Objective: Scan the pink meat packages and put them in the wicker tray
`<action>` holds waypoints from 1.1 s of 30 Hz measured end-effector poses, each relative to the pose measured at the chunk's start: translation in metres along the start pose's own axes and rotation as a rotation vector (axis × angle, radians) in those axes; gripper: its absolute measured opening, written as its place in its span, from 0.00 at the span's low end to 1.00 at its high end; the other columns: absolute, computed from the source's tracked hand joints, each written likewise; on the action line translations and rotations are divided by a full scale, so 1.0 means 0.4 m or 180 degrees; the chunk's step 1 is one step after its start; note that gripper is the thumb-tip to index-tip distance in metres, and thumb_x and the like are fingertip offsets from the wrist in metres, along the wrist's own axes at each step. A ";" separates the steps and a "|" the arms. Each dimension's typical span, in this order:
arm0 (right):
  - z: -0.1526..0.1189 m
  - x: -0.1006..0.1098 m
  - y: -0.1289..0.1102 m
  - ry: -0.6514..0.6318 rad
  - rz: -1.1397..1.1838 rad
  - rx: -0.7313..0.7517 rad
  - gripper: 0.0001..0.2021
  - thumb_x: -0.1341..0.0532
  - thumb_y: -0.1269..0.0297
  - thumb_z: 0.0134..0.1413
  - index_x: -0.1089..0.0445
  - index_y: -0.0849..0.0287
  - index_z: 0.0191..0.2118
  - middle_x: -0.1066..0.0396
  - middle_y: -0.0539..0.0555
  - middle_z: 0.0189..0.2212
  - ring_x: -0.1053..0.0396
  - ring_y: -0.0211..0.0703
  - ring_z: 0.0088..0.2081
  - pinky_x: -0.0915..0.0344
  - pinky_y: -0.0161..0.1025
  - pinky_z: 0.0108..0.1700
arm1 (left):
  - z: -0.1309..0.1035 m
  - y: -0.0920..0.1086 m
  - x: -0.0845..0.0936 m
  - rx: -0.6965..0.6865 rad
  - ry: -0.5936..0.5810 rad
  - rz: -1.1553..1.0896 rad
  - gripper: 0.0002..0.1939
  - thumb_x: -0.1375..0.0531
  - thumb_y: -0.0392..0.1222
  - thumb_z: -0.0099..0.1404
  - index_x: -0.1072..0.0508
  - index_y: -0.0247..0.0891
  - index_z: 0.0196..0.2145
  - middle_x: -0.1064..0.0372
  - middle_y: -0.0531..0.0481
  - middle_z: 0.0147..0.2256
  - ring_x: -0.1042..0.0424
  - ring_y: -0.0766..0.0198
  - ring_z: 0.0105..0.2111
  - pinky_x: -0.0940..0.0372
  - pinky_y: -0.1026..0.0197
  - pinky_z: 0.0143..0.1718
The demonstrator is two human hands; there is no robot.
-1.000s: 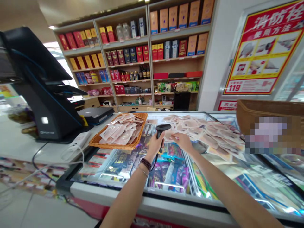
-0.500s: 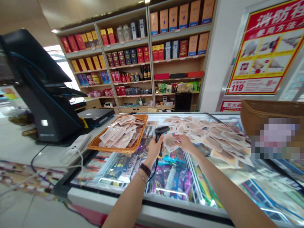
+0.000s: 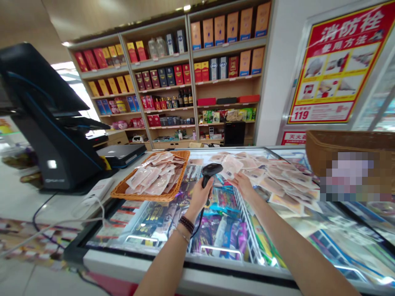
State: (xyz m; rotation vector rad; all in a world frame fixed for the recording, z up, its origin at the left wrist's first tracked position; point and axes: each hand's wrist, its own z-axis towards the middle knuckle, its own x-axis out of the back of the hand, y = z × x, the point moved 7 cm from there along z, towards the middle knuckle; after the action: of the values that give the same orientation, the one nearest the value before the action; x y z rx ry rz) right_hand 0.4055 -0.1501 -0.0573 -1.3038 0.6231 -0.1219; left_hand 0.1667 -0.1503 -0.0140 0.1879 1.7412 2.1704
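My left hand [image 3: 201, 193] is wrapped round the handle of a black barcode scanner [image 3: 212, 169], whose head points forward and right. A clear flat packet [image 3: 231, 166] is pinched at its near edge by my right hand [image 3: 242, 183], just right of the scanner head. Similar packets [image 3: 285, 176] lie spread in a loose pile on the glass freezer top, right of and beyond my right hand. More packets [image 3: 154, 174] fill the orange wicker basket [image 3: 168, 197] on the left.
A black terminal [image 3: 58, 135] and a flat scale [image 3: 121, 154] stand on the left counter, with a white cable. At right is a brown basket [image 3: 311, 152]. Colourful packages show under the glass. Shelves of boxes [image 3: 166, 78] line the back wall.
My right hand has turned the packet up, away from the glass, so its face shows beside the scanner head. The view has shifted slightly to the right.
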 end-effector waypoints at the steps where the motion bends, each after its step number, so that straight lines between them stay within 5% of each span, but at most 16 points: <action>1: -0.002 0.000 -0.002 -0.0009 0.0034 -0.0014 0.22 0.20 0.48 0.47 0.33 0.49 0.30 0.36 0.41 0.17 0.30 0.40 0.21 0.13 0.53 0.47 | -0.001 0.002 -0.005 -0.0017 -0.0079 0.0068 0.30 0.28 0.71 0.61 0.32 0.42 0.32 0.37 0.58 0.21 0.40 0.71 0.16 0.42 0.65 0.18; 4: -0.010 -0.001 -0.004 -0.0002 0.0157 -0.0123 0.22 0.21 0.51 0.51 0.36 0.49 0.30 0.45 0.37 0.14 0.36 0.37 0.19 0.14 0.56 0.51 | -0.005 0.007 -0.021 -0.0101 -0.0353 0.0343 0.30 0.31 0.72 0.63 0.32 0.42 0.32 0.37 0.58 0.20 0.40 0.70 0.15 0.43 0.65 0.18; 10: -0.019 -0.006 -0.003 0.0100 0.0526 -0.0325 0.12 0.25 0.64 0.54 0.30 0.52 0.35 0.20 0.48 0.28 0.18 0.47 0.33 0.15 0.56 0.53 | -0.007 0.012 -0.026 -0.0111 -0.0528 0.0707 0.31 0.34 0.75 0.64 0.32 0.42 0.31 0.39 0.59 0.17 0.41 0.69 0.15 0.43 0.64 0.20; 24: -0.041 -0.010 -0.024 0.0293 0.0391 -0.0372 0.07 0.29 0.69 0.56 0.26 0.53 0.37 0.17 0.50 0.32 0.17 0.48 0.35 0.15 0.55 0.52 | -0.006 0.011 -0.013 -0.0101 -0.0389 0.0521 0.31 0.32 0.74 0.62 0.33 0.43 0.33 0.38 0.59 0.19 0.40 0.68 0.16 0.42 0.64 0.19; 29: -0.020 -0.037 -0.015 0.0201 0.0235 -0.0466 0.07 0.28 0.66 0.52 0.26 0.53 0.35 0.18 0.51 0.30 0.19 0.46 0.33 0.17 0.45 0.41 | -0.002 0.081 0.041 -0.0306 0.0021 0.0267 0.31 0.34 0.75 0.64 0.33 0.43 0.34 0.39 0.59 0.18 0.40 0.68 0.15 0.43 0.64 0.19; 33: 0.022 -0.157 -0.019 -0.0055 0.0252 -0.0410 0.07 0.29 0.65 0.50 0.27 0.53 0.33 0.18 0.53 0.30 0.19 0.48 0.33 0.17 0.44 0.38 | 0.004 0.164 0.147 -0.0529 0.0369 0.0521 0.31 0.34 0.75 0.64 0.32 0.43 0.35 0.38 0.59 0.18 0.40 0.68 0.15 0.44 0.64 0.19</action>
State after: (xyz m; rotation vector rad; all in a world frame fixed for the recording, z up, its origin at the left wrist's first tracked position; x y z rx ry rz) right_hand 0.3596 -0.1182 -0.0267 -1.4007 0.6756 -0.0055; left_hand 0.1003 -0.1405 0.0431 0.1709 1.6458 2.4766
